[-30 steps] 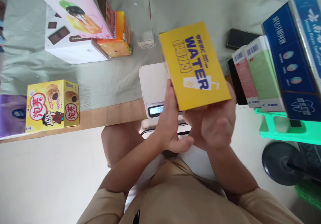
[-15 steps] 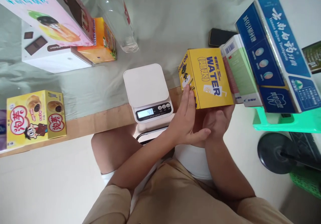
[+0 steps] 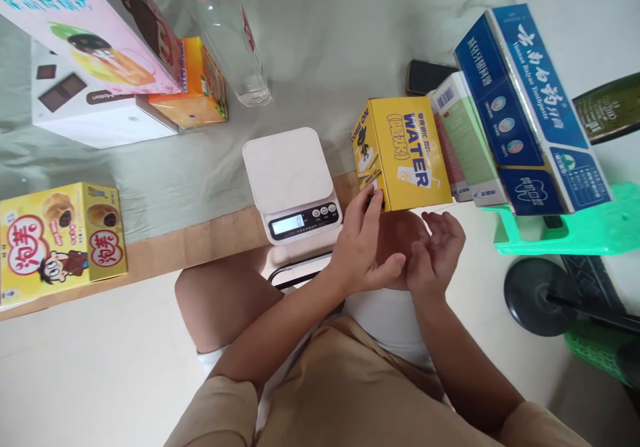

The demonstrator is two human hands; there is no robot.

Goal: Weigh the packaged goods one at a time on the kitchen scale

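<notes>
Fingertips of the left hand touch the near lower corner of the yellow cardboard box printed "WATER", without closing around it. That box stands at the table's front edge, just beside the green-and-white carton on its right and right of the white digital kitchen scale. Right hand hovers below the box, palm up, fingers spread and holding nothing. Beyond the scale stands a clear plastic bottle.
</notes>
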